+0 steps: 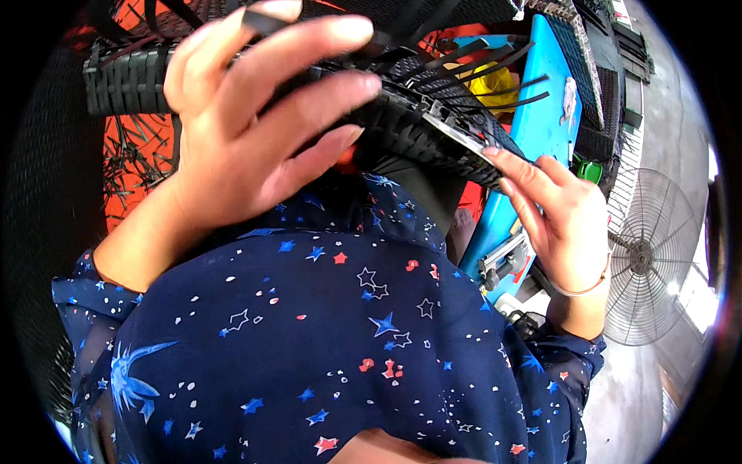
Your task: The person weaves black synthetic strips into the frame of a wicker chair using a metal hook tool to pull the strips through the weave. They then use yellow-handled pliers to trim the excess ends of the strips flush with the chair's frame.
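A black woven band of flat strips (417, 139) crosses in front of me, with several loose black strip ends (495, 69) sticking out on its far side. My left hand (239, 116) is raised over its left part, fingers spread and loosely bent. A black strip passes by its topmost fingers; whether they grip it I cannot tell. At the right end of the band, my right hand (556, 205) pinches the end of a thin pale flat bar (456, 133) between thumb and fingers. That bar lies along the band's upper edge.
Orange-red material (139, 166) scattered with black strip scraps lies at the left. A blue surface (533, 116) stands to the right, a yellow bag (495, 85) beside it. A clamp-like metal fitting (506, 263) is on its near end. Farther right stands a floor fan (641, 255).
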Tool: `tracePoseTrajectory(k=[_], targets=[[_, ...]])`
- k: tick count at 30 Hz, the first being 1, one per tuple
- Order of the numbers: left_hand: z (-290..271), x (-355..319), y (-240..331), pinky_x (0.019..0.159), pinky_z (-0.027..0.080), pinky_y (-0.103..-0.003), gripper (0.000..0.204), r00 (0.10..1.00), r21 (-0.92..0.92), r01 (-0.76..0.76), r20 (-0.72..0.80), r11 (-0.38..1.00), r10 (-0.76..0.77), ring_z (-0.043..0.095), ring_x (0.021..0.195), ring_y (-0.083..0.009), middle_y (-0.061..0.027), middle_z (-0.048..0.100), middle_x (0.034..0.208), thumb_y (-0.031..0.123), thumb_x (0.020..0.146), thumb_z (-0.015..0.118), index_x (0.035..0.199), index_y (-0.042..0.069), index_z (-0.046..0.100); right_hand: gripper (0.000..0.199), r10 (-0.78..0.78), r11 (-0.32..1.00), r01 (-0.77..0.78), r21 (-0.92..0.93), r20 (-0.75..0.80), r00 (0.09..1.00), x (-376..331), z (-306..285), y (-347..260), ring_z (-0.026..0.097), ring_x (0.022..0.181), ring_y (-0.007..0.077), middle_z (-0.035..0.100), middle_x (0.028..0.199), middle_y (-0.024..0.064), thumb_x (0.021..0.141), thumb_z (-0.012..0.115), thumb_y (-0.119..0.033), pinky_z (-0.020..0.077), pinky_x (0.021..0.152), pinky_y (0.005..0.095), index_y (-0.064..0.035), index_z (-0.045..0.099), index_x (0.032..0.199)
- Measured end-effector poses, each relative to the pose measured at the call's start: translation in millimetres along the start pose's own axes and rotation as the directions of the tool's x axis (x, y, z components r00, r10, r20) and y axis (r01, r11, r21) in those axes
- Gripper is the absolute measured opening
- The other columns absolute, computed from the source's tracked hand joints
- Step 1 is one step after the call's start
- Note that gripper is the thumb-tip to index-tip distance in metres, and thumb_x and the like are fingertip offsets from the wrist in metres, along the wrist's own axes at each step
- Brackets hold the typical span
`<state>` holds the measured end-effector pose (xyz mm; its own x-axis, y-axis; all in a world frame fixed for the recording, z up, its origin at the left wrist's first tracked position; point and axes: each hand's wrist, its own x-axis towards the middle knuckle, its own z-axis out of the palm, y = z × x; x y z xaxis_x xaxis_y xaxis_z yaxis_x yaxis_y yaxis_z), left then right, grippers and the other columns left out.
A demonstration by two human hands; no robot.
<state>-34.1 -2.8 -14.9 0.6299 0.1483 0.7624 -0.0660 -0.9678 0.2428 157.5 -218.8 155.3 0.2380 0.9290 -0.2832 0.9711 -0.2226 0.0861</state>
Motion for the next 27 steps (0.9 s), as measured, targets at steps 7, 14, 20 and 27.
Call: tracePoseTrajectory(k=[7,14,20,27], targets=[[2.0,0.8,2.5,0.068,0.048,-0.025,0.037,0.999,-0.336,0.016,0.04,0.942,-0.003,0.059,0.085,-0.0172,-0.0101,0.061,0.123,0.003,0.077,0.087,0.112,0.008,0.078,0.032,-0.063,0.985,0.06,-0.159,-0.012,0.998,16.9,-2.1,2.1,0.062,0.06,0.03,0.058,0.076,0.0096,0.09,0.076,-0.015,0.0488,0.055,0.0399,-0.021,0.076,0.122],[-14.5,24.2,12.9,0.066,0.053,-0.026,0.033,0.979,-0.532,0.097,0.201,0.841,0.014,0.065,0.079,-0.0188,-0.0289,0.058,0.14,-0.009,0.078,0.08,0.109,0.0,0.076,0.029,-0.013,0.97,0.014,-0.241,0.004,1.0,12.1,-2.2,1.3,0.063,0.06,0.0311,0.059,0.076,0.0099,0.092,0.074,-0.017,0.049,0.054,0.0407,-0.0203,0.076,0.121],[31.3,36.3,24.1,0.102,0.051,-0.043,0.038,0.977,-0.308,0.106,0.208,0.945,-0.041,0.063,0.121,-0.0324,-0.0117,0.065,0.137,0.018,0.08,0.083,0.113,0.003,0.072,0.025,-0.012,0.981,0.007,-0.193,-0.025,1.0,14.2,3.7,5.4,0.065,0.061,0.0317,0.06,0.074,0.0106,0.092,0.073,-0.022,0.0507,0.054,0.041,-0.0205,0.076,0.117],[61.3,13.7,12.3,0.108,0.045,-0.046,0.034,0.98,-0.383,0.065,0.197,0.921,0.012,0.061,0.124,-0.0323,-0.0092,0.065,0.138,0.02,0.081,0.08,0.115,0.018,0.074,0.026,-0.045,0.998,0.043,-0.042,-0.05,0.998,14.1,5.3,17.6,0.064,0.063,0.0325,0.059,0.072,0.0117,0.092,0.073,-0.02,0.0505,0.056,0.0414,-0.0172,0.077,0.118]])
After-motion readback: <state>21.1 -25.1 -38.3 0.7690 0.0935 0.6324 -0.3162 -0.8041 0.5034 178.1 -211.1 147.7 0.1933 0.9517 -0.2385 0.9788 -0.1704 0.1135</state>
